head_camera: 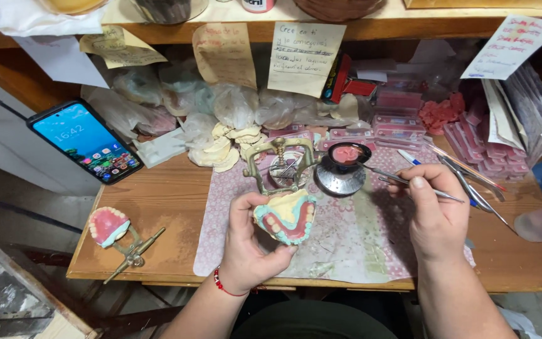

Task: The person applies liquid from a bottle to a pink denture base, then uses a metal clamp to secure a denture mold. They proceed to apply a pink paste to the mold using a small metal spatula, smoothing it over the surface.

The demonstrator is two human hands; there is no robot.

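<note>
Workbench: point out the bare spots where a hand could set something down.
Bare wood lies between the phone, the patterned mat and the denture on its brass frame. Mat is bare between the left hand and right hand. The back, under the shelf, is crowded.

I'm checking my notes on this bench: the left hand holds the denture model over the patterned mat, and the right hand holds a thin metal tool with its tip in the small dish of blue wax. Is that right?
Not quite. In the head view the wax in the small dish is pink, not blue. The rest holds: the left hand holds the denture model over the patterned mat, and the right hand holds the thin metal tool.
</note>
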